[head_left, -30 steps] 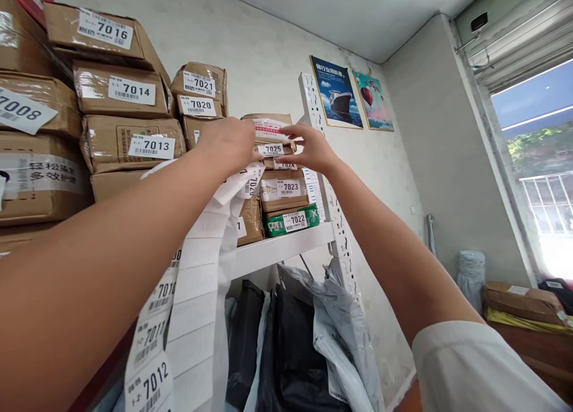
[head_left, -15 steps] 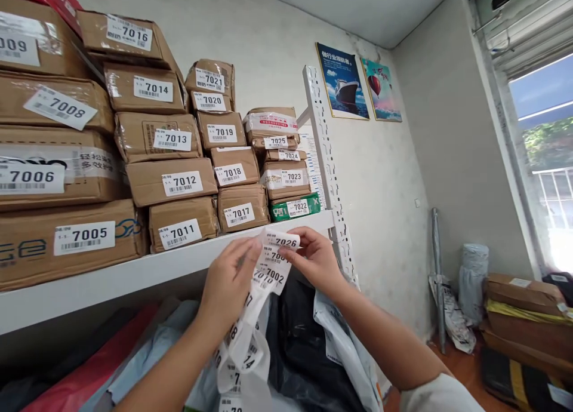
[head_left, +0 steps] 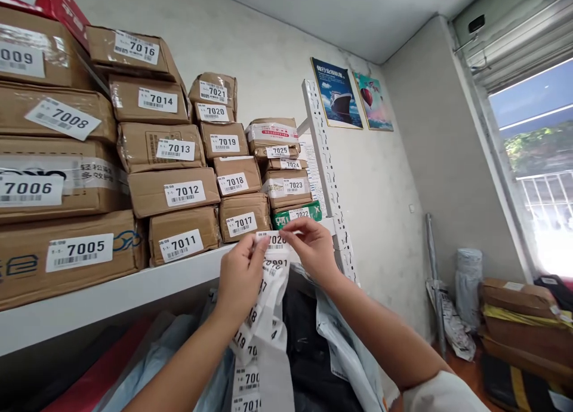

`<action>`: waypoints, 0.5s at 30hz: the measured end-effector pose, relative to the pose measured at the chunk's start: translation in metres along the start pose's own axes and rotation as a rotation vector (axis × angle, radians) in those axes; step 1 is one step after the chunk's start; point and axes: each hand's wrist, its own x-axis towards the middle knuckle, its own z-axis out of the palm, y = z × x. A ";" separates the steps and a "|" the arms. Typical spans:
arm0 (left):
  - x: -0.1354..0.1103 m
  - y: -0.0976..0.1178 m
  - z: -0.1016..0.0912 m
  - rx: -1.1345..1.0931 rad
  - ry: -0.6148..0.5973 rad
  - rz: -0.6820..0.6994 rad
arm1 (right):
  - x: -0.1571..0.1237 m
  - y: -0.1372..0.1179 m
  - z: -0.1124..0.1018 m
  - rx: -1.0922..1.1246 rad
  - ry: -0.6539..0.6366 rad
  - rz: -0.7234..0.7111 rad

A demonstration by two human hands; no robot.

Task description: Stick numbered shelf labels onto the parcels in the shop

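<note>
White label strip (head_left: 270,313) hangs pinched in the closed grips of left hand (head_left: 242,277) and right hand (head_left: 313,252), under the shelf (head_left: 111,295) of brown numbered boxes (head_left: 172,192) at ten o'clock, window (head_left: 537,161) at three.

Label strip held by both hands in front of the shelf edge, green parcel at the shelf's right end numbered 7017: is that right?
Not quite. The head view shows the green parcel numbered 7022; 7017 is on the brown box to its left. The left hand and right hand do both hold the label strip in front of the shelf edge.
</note>
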 end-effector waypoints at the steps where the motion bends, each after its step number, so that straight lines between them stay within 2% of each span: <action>1: 0.005 0.003 0.000 0.027 0.034 0.005 | 0.014 -0.005 -0.001 -0.059 0.044 -0.063; 3: 0.010 0.009 -0.001 0.040 0.093 0.026 | 0.044 -0.020 -0.007 -0.131 0.072 -0.133; 4: 0.012 0.011 -0.002 0.038 0.126 0.040 | 0.057 -0.029 -0.009 -0.134 0.022 -0.115; 6: 0.013 0.015 -0.005 0.036 0.189 0.077 | 0.075 -0.046 -0.012 -0.128 -0.256 -0.007; 8: 0.013 0.018 -0.009 0.048 0.248 0.119 | 0.078 -0.057 -0.009 -0.145 -0.548 0.088; 9: 0.014 0.020 -0.010 0.058 0.284 0.139 | 0.075 -0.059 -0.006 -0.155 -0.628 0.111; 10: 0.015 0.021 -0.012 0.066 0.317 0.158 | 0.071 -0.060 -0.002 -0.164 -0.651 0.113; 11: 0.017 0.022 -0.013 0.063 0.332 0.173 | 0.066 -0.059 0.002 -0.170 -0.622 0.093; 13: 0.022 0.024 -0.015 0.001 0.290 0.169 | 0.058 -0.054 0.009 -0.196 -0.480 -0.016; 15: 0.029 0.024 -0.017 -0.098 0.202 0.114 | 0.055 -0.048 0.015 -0.259 -0.340 -0.190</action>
